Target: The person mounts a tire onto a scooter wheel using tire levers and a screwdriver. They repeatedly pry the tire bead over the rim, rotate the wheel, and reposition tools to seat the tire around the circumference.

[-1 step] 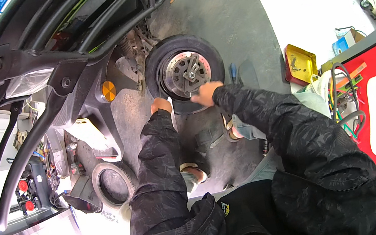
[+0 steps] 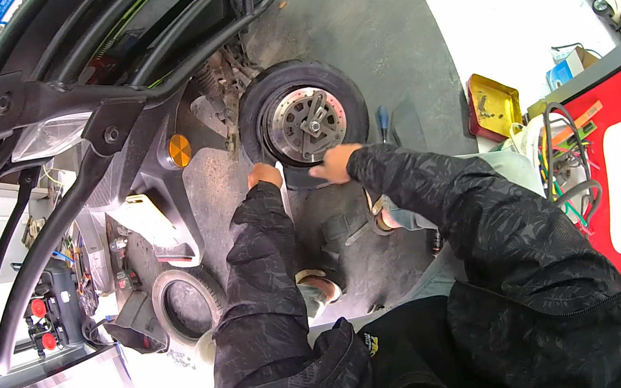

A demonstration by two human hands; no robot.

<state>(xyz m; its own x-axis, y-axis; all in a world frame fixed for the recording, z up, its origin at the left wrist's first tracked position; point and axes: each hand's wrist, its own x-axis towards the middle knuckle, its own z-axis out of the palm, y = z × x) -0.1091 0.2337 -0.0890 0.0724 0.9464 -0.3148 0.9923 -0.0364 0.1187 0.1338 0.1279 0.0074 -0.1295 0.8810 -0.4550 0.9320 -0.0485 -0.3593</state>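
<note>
From where I stand, the tyre (image 2: 351, 94) is dull black around a silvery brake disc (image 2: 284, 126) dotted with dark holes, and the jacket sleeves (image 2: 260, 283) above carry a mottled charcoal print on black. The reflector (image 2: 179, 150) glows amber, the floor (image 2: 374, 29) is patchy grey, and the metal tray (image 2: 498, 104) shows yellow inside red sides. A vivid red cabinet (image 2: 599, 108) bears a white panel with red stripes.

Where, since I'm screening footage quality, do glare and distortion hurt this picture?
Head view: glare washes out the white surface at upper right and much of lower left; head view: the grey floor seems bowed along its right edge, while the wheel reads clearly.
</note>
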